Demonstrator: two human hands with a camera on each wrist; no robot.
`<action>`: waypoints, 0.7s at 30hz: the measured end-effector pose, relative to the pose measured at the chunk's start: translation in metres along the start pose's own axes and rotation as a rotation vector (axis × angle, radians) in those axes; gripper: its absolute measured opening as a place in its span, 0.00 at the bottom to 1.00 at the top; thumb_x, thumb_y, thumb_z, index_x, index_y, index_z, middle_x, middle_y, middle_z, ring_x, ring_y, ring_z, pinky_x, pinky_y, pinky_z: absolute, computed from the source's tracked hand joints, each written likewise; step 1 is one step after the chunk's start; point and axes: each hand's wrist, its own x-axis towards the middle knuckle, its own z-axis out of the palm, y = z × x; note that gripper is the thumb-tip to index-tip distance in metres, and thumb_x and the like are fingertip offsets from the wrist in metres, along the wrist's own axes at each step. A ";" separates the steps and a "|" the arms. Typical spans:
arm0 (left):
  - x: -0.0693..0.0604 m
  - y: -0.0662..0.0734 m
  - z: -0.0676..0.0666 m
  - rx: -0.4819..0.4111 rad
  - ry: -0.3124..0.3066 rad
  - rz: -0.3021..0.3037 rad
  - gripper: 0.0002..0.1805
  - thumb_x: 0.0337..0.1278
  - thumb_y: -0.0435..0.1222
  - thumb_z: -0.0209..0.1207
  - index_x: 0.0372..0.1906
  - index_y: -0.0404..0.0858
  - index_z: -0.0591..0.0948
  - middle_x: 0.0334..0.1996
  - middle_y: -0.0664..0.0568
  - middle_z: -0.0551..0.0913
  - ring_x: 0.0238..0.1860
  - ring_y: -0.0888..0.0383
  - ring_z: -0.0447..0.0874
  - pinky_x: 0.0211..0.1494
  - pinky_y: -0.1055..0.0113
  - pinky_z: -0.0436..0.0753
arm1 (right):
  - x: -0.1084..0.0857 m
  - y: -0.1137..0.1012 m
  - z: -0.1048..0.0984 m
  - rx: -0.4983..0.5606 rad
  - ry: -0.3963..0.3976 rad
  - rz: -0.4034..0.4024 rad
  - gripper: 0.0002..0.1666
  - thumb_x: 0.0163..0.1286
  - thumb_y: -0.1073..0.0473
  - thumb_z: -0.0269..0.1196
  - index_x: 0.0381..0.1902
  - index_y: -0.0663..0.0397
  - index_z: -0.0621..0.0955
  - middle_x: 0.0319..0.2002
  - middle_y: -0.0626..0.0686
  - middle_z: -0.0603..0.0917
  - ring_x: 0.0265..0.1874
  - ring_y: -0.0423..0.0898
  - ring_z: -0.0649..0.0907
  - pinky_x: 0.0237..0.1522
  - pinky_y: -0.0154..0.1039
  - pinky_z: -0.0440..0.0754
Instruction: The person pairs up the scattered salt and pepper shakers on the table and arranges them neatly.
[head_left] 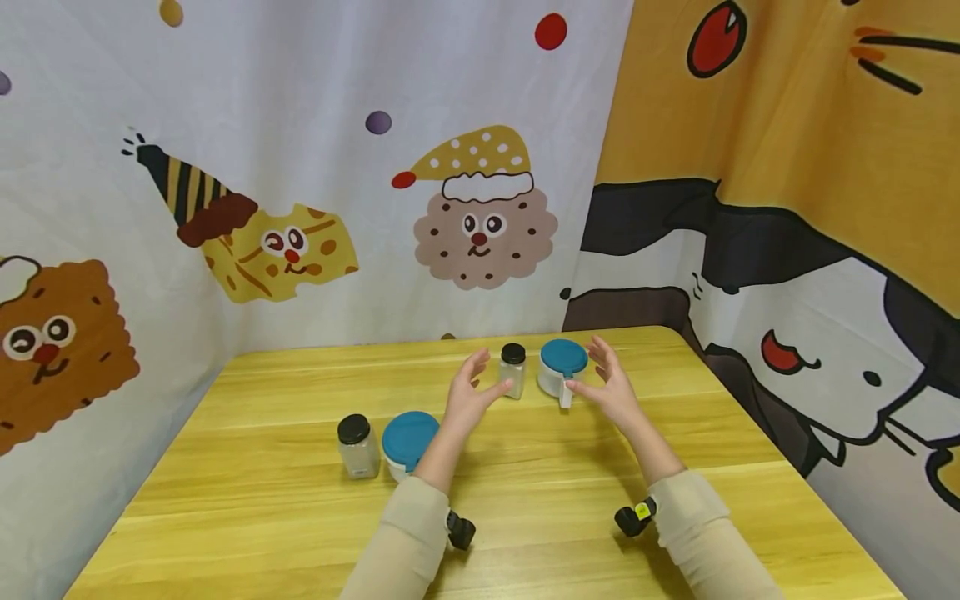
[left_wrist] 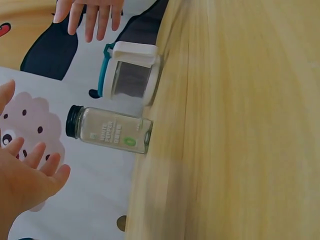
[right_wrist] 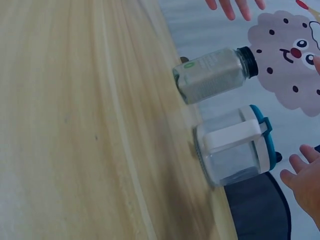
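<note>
My left hand (head_left: 467, 400) is held spread above the table, just left of a glass spice jar (head_left: 513, 356) with a black lid. In the left wrist view the jar (left_wrist: 112, 129) bears a "white pepper" label, and the hand is apart from it. To the jar's right stands a clear container with a blue lid (head_left: 564, 357) and a white handle (head_left: 566, 395). Beside this container, on its right, my right hand (head_left: 617, 393) hovers with fingers parted; the right wrist view shows a gap between that hand (right_wrist: 306, 180) and the container (right_wrist: 235, 145).
Nearer on the left, a second black-lidded jar (head_left: 358, 450) stands next to another blue-lidded container (head_left: 408, 437), partly hidden by the left forearm. All stand on a wooden table (head_left: 262, 517). Printed curtains (head_left: 315, 100) hang behind the table and at its right.
</note>
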 end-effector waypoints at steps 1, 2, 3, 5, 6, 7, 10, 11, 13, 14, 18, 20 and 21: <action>0.000 0.000 0.001 -0.009 0.004 0.003 0.38 0.52 0.38 0.70 0.68 0.37 0.67 0.63 0.44 0.71 0.64 0.47 0.65 0.64 0.50 0.64 | 0.001 0.001 0.000 -0.003 -0.002 0.001 0.52 0.59 0.69 0.68 0.73 0.67 0.49 0.68 0.72 0.56 0.68 0.68 0.55 0.66 0.62 0.50; 0.001 0.000 0.003 -0.015 0.007 0.004 0.38 0.52 0.38 0.69 0.68 0.37 0.67 0.63 0.43 0.71 0.64 0.46 0.65 0.64 0.49 0.64 | 0.001 0.003 -0.001 -0.008 -0.004 0.003 0.52 0.59 0.69 0.68 0.73 0.67 0.49 0.68 0.72 0.56 0.68 0.68 0.55 0.66 0.62 0.50; 0.001 0.000 0.004 -0.019 0.010 0.001 0.38 0.52 0.37 0.69 0.68 0.36 0.67 0.63 0.42 0.70 0.64 0.46 0.65 0.64 0.49 0.63 | 0.002 0.004 -0.001 -0.011 -0.005 0.005 0.53 0.59 0.69 0.68 0.73 0.68 0.49 0.68 0.72 0.56 0.68 0.68 0.55 0.66 0.62 0.50; 0.002 0.001 0.007 -0.019 0.014 -0.001 0.38 0.52 0.37 0.69 0.68 0.35 0.67 0.63 0.42 0.70 0.64 0.45 0.65 0.64 0.49 0.63 | 0.003 0.006 -0.002 -0.019 -0.006 0.007 0.53 0.59 0.69 0.68 0.73 0.67 0.49 0.68 0.73 0.56 0.68 0.68 0.55 0.66 0.62 0.50; 0.002 0.001 0.008 -0.017 0.018 -0.005 0.38 0.52 0.36 0.69 0.68 0.35 0.67 0.63 0.42 0.70 0.64 0.45 0.65 0.64 0.49 0.63 | 0.003 0.007 -0.002 -0.023 -0.005 0.010 0.53 0.59 0.68 0.68 0.73 0.67 0.49 0.68 0.72 0.56 0.68 0.68 0.55 0.66 0.62 0.50; 0.003 0.000 0.009 -0.016 0.020 -0.008 0.38 0.52 0.36 0.69 0.68 0.35 0.67 0.64 0.41 0.70 0.64 0.45 0.65 0.64 0.49 0.63 | 0.004 0.008 -0.002 -0.026 -0.005 0.011 0.53 0.59 0.68 0.68 0.73 0.67 0.49 0.68 0.73 0.56 0.68 0.68 0.55 0.66 0.62 0.50; 0.004 -0.002 0.012 -0.015 0.028 -0.012 0.38 0.52 0.37 0.69 0.68 0.35 0.67 0.64 0.41 0.69 0.65 0.45 0.64 0.64 0.48 0.62 | 0.004 0.008 -0.001 -0.038 -0.003 0.017 0.53 0.59 0.69 0.68 0.73 0.67 0.49 0.68 0.73 0.57 0.67 0.68 0.55 0.65 0.62 0.51; 0.005 -0.003 0.013 -0.017 0.032 -0.016 0.38 0.51 0.37 0.69 0.68 0.35 0.67 0.65 0.42 0.69 0.65 0.44 0.64 0.65 0.48 0.62 | 0.005 0.008 -0.001 -0.044 -0.002 0.021 0.53 0.59 0.69 0.68 0.73 0.67 0.49 0.68 0.72 0.57 0.67 0.68 0.56 0.65 0.62 0.51; 0.006 -0.004 0.015 -0.016 0.042 -0.016 0.38 0.52 0.36 0.69 0.68 0.35 0.67 0.65 0.42 0.69 0.65 0.44 0.64 0.65 0.47 0.61 | 0.006 0.009 -0.001 -0.053 -0.005 0.028 0.53 0.59 0.68 0.68 0.73 0.66 0.49 0.68 0.72 0.57 0.67 0.67 0.56 0.65 0.62 0.52; 0.006 -0.004 0.015 -0.016 0.046 -0.018 0.38 0.52 0.36 0.69 0.68 0.34 0.67 0.65 0.42 0.69 0.65 0.44 0.64 0.65 0.47 0.61 | 0.006 0.010 -0.001 -0.058 -0.008 0.031 0.54 0.59 0.68 0.68 0.73 0.66 0.49 0.68 0.72 0.57 0.67 0.67 0.56 0.65 0.62 0.52; 0.009 -0.005 0.018 -0.011 0.058 -0.028 0.37 0.52 0.36 0.69 0.68 0.36 0.67 0.65 0.44 0.69 0.65 0.46 0.64 0.65 0.50 0.62 | 0.012 0.023 -0.003 -0.049 -0.017 0.037 0.55 0.59 0.67 0.69 0.74 0.65 0.48 0.68 0.72 0.55 0.68 0.68 0.55 0.65 0.63 0.51; 0.011 -0.006 0.020 -0.014 0.063 -0.031 0.37 0.52 0.36 0.69 0.68 0.37 0.68 0.65 0.45 0.69 0.65 0.46 0.64 0.66 0.51 0.62 | 0.016 0.034 -0.004 -0.049 -0.017 0.042 0.56 0.59 0.66 0.69 0.74 0.62 0.47 0.69 0.72 0.54 0.68 0.67 0.55 0.65 0.62 0.51; 0.011 -0.006 0.020 -0.019 0.068 -0.030 0.37 0.52 0.36 0.69 0.68 0.37 0.68 0.65 0.45 0.69 0.65 0.46 0.64 0.66 0.50 0.61 | 0.018 0.040 -0.004 -0.049 -0.015 0.045 0.56 0.59 0.65 0.70 0.75 0.61 0.47 0.69 0.71 0.55 0.68 0.66 0.55 0.66 0.62 0.51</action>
